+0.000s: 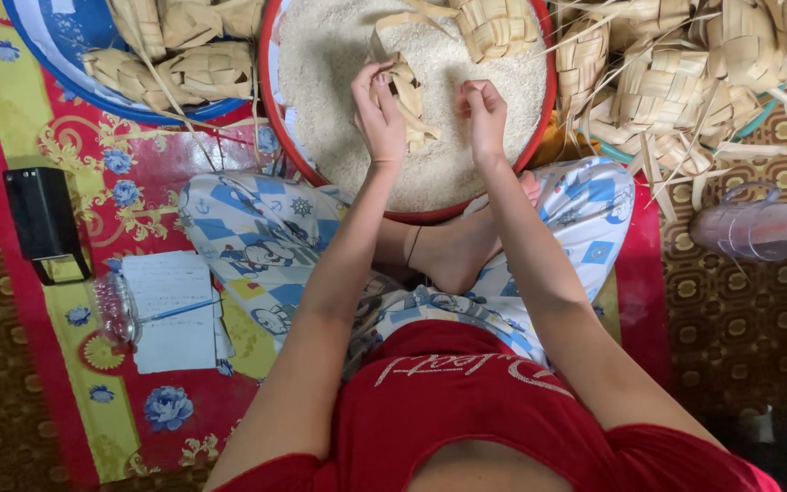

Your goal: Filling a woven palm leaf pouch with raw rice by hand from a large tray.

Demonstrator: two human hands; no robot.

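Seated cross-legged on the floor, a person grips a woven palm-leaf pouch (404, 91) in the left hand (378, 114) above a red-rimmed basin of rice (321, 173), while the right hand (485, 114) is pinched closed just beside it; more woven pouches (667, 82) lie nearby.

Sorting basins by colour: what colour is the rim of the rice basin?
Red, on the round rice-filled basin; the head view shows it.
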